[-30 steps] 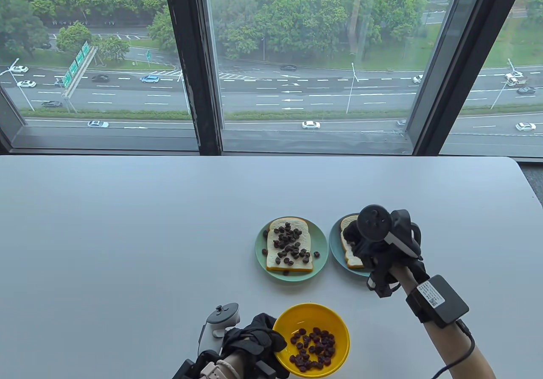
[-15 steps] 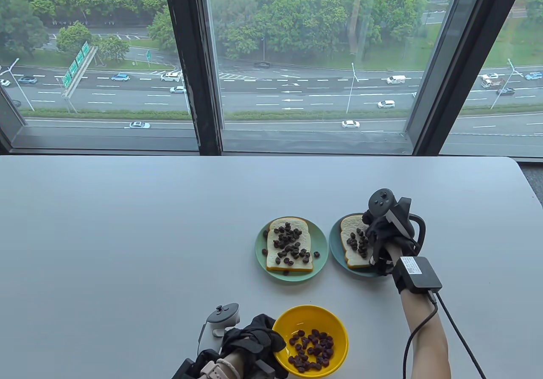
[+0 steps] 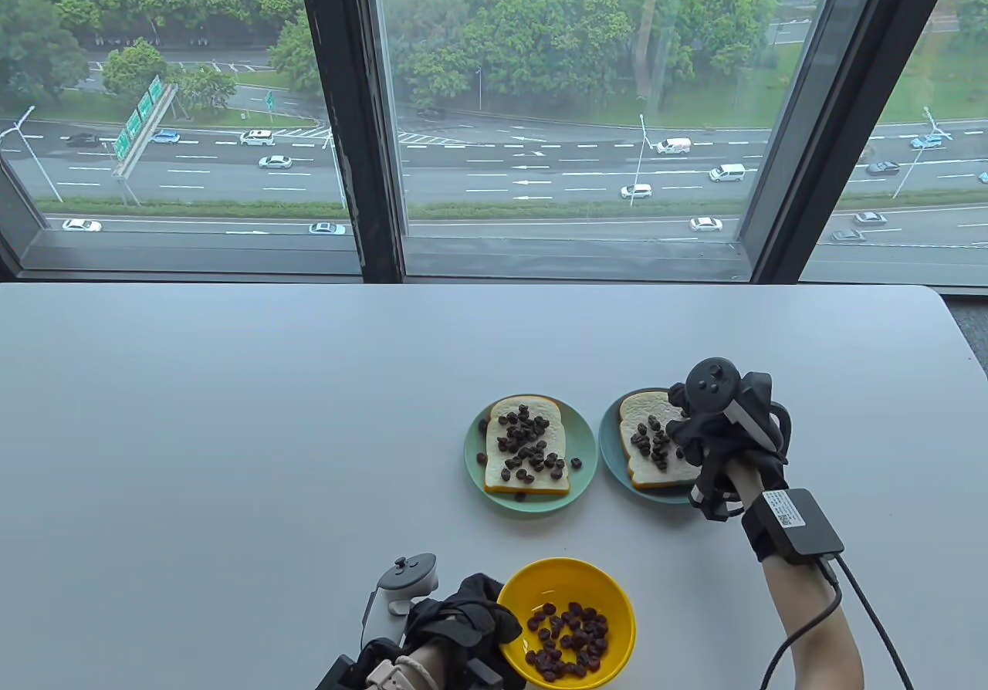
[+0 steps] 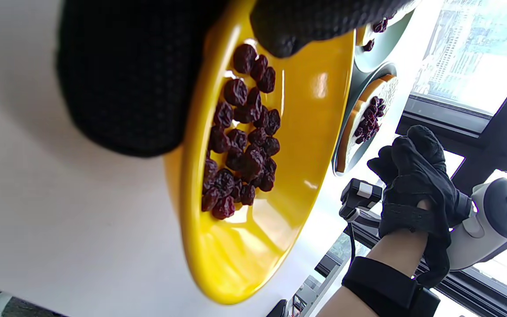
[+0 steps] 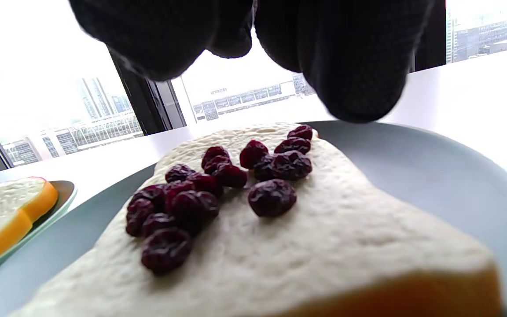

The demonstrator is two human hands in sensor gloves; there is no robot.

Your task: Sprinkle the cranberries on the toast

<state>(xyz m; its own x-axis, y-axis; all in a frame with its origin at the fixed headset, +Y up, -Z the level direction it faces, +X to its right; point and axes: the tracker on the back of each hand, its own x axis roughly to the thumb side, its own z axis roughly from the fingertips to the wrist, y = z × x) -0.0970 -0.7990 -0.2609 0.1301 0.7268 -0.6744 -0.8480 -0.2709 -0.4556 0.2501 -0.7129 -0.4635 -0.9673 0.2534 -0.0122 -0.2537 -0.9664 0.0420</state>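
The right hand (image 3: 714, 431) hovers loosely curled over the right toast (image 3: 652, 443), holding nothing visible; better spread next cranberries (image 3: 567, 640) toward bare edges.

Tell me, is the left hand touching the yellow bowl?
Touching. The left wrist view shows the left hand's gloved fingers resting on the yellow bowl's rim.

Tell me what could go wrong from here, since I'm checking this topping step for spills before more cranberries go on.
1. The cranberries on the right toast sit clustered toward one side, near the right hand; another pinch there may pile up and roll onto the blue plate.
2. The left plate already has stray berries off its toast, so scatter is likely.
3. The left hand grips the yellow bowl by its rim only; a nudge could tip it.
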